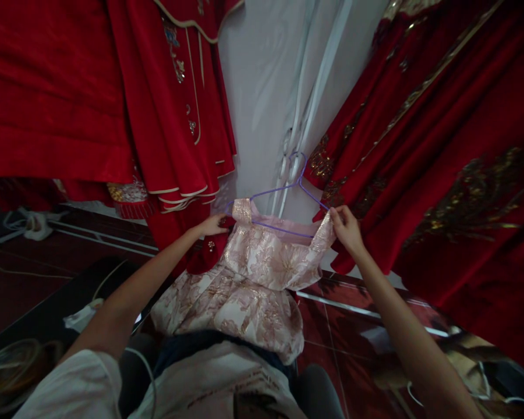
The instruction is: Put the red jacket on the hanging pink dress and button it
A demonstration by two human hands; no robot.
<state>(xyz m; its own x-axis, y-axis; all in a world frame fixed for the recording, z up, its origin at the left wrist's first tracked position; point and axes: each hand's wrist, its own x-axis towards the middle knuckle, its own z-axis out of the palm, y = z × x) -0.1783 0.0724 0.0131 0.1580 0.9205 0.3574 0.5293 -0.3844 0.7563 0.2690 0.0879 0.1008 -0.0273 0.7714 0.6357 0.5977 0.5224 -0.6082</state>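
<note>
A small pink dress [248,279] with gold floral pattern hangs on a purple wire hanger [288,189] in front of me. My left hand [213,224] pinches the dress's left shoulder strap at the hanger's end. At the other shoulder, my right hand [346,228] grips the right strap and the hanger's arm. The skirt drapes down onto my lap.
Red embroidered garments [174,105] hang at the left and more red gold-trimmed fabric [441,151] at the right. A white wall [262,87] with white cords lies between them. The floor [344,337] is dark red tile, with cables and white cloth at the left.
</note>
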